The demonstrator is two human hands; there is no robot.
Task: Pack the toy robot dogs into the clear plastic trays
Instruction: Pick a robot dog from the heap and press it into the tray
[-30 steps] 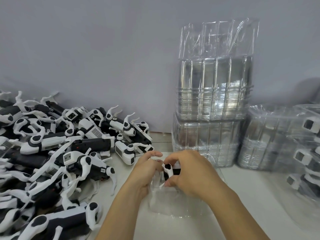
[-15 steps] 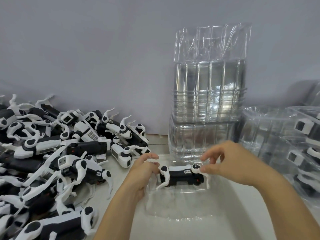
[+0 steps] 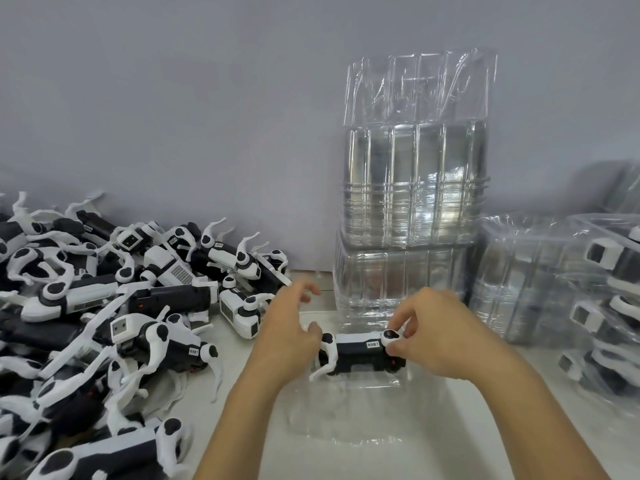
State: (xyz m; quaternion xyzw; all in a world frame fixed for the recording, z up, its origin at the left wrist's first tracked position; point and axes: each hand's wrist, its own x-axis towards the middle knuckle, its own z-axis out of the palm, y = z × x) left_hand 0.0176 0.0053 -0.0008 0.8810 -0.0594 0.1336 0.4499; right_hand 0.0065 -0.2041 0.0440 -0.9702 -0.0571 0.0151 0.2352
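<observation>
A black and white toy robot dog point(image 3: 360, 353) lies on its side at the far end of a clear plastic tray point(image 3: 349, 410) on the white table. My right hand point(image 3: 436, 336) pinches the white leg joint at the dog's right end. My left hand point(image 3: 289, 329) sits at the dog's left end with relaxed fingers, its thumb next to the left leg joint; whether it touches is unclear. A big heap of loose toy dogs point(image 3: 104, 323) covers the table's left side.
A tall stack of empty clear trays point(image 3: 412, 188) stands against the grey wall just behind the dog. Lower tray stacks point(image 3: 519, 275) sit to its right. Packed trays with dogs point(image 3: 602, 306) line the right edge.
My hands have parted and uncovered the dog, which now lies in the tray. The right hand went to the dog's right leg joint. The left hand's fingers have opened.
</observation>
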